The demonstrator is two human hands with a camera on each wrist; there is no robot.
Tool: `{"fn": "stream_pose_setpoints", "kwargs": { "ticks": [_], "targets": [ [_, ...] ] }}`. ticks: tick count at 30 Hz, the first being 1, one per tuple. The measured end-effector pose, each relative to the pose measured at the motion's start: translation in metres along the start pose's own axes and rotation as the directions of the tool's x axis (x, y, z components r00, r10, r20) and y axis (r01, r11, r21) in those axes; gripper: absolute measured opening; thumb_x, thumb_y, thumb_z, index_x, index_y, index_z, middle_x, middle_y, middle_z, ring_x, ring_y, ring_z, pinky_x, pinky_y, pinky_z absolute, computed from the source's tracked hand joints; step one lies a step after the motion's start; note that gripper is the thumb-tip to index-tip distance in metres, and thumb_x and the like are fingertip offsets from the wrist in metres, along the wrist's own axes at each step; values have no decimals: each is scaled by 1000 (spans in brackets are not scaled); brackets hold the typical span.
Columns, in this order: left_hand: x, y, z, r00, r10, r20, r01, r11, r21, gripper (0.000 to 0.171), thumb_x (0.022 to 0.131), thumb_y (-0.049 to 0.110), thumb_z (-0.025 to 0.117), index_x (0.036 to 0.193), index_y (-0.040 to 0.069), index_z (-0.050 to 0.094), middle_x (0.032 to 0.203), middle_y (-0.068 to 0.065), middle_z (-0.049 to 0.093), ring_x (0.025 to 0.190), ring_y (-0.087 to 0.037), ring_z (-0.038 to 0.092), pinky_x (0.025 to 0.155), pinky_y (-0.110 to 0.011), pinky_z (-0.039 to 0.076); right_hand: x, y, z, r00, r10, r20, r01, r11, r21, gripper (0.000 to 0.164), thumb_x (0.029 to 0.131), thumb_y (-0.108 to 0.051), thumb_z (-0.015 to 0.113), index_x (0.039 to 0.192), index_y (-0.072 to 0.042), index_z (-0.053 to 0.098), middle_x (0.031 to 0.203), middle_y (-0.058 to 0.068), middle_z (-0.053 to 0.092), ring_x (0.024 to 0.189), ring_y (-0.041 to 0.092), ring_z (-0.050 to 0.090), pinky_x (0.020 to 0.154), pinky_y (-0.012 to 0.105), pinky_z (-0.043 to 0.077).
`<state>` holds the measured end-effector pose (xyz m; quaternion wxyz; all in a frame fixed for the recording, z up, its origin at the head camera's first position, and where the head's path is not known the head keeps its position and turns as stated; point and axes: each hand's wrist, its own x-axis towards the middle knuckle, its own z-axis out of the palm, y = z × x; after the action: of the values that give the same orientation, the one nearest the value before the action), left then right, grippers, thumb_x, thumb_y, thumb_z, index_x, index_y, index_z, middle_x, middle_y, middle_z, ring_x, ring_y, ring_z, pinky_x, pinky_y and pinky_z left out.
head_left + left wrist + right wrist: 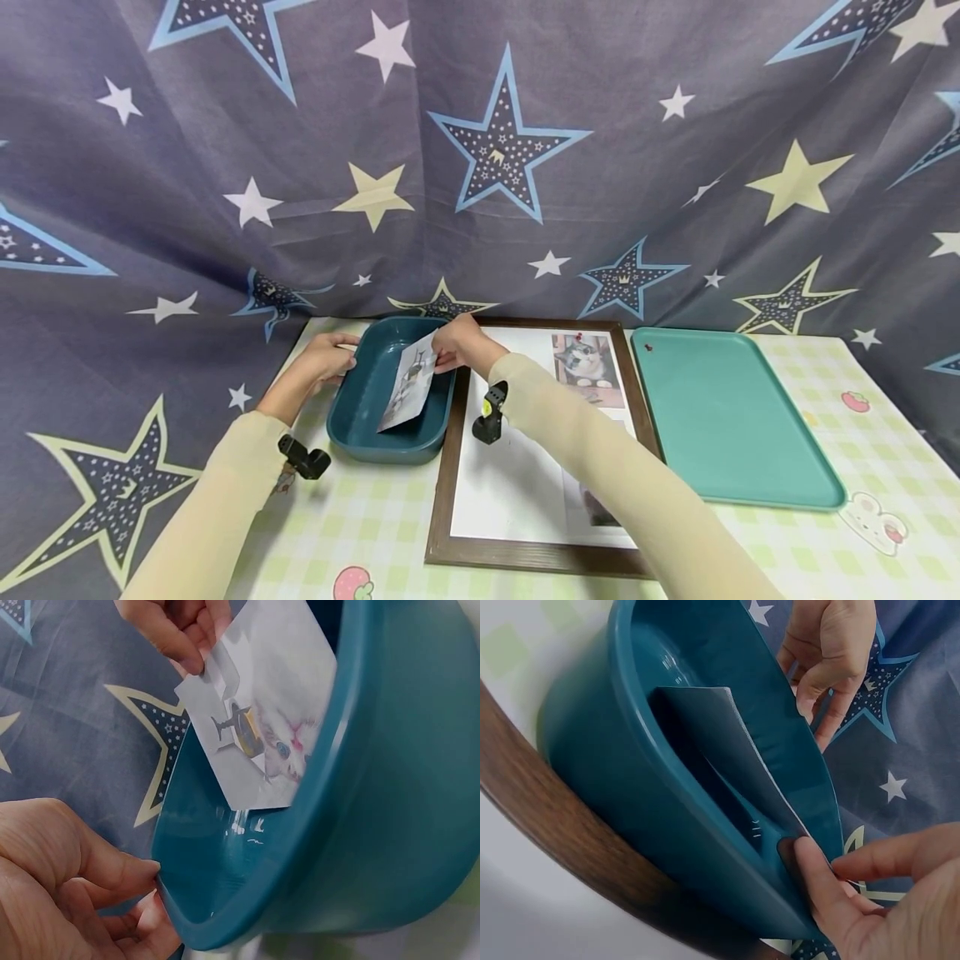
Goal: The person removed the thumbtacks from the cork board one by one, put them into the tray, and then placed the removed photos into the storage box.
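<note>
A deep teal-blue basin (390,456) stands at the left of the table. My left hand (324,360) pinches its left rim between thumb and fingers, as the left wrist view shows closely. In my right hand (459,340) is a photo print (411,385), held by its upper edge between thumb and fingers. The print slants down into the basin. On its face is a pale cat (281,746) beside a grey and yellow shape. The right wrist view shows the print's dark back (720,735). Most of the basin's floor beneath the print is hidden.
Right of the basin lies a brown-framed white board (502,492) with a cat picture (588,371) pinned at its upper right; my right forearm covers part of it. Further right is a green tray (738,417) with a red pin (649,347). A star-patterned curtain (637,183) hangs behind.
</note>
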<state>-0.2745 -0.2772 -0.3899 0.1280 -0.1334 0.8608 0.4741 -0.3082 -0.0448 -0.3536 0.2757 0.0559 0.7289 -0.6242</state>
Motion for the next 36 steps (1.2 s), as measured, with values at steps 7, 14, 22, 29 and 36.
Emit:
{"fn": "stream_pose_setpoints", "kwargs": {
  "ticks": [7, 14, 22, 29, 36],
  "targets": [
    [0, 1, 0, 1000, -6, 2, 6, 1000, -2, 59, 95, -1, 43, 153, -4, 38, 150, -31, 45, 130, -39, 53, 107, -54, 49, 0, 0, 4, 1000, 19, -11, -19, 1000, 22, 59, 88, 17, 52, 144, 11, 35, 80, 17, 50, 73, 32, 57, 95, 48, 58],
    [0, 2, -1, 1000, -8, 0, 8, 1000, -18, 58, 94, -2, 43, 152, -4, 39, 148, -31, 47, 125, -36, 56, 107, -54, 50, 1, -1, 6, 999, 44, 13, -44, 999, 1, 85, 88, 18, 53, 161, 2, 12, 79, 18, 50, 70, 32, 57, 97, 49, 57],
    [2, 0, 1, 1000, -8, -7, 8, 1000, -6, 58, 95, -1, 43, 153, -4, 39, 148, -31, 47, 126, -36, 56, 107, -54, 50, 0, 1, 8, 999, 43, 8, -43, 999, -15, 65, 88, 17, 54, 148, 11, 32, 80, 17, 51, 71, 31, 57, 96, 48, 58],
    [1, 0, 1, 1000, -12, -4, 12, 1000, -2, 59, 95, 0, 44, 153, -3, 38, 149, -31, 46, 129, -37, 53, 107, -54, 50, 0, 4, 7, 998, 46, 47, -46, 999, -5, 59, 93, 8, 54, 148, 11, 33, 125, 37, 57, 116, 48, 64, 99, 49, 56],
    [0, 0, 0, 1000, -14, -8, 14, 1000, 1, 58, 95, 0, 44, 153, -3, 40, 149, -30, 46, 128, -36, 52, 104, -51, 52, 2, 6, 7, 992, 76, 98, -75, 997, -8, 60, 99, 0, 53, 153, 8, 30, 140, 42, 49, 126, 50, 58, 103, 49, 54]
  ]
}}
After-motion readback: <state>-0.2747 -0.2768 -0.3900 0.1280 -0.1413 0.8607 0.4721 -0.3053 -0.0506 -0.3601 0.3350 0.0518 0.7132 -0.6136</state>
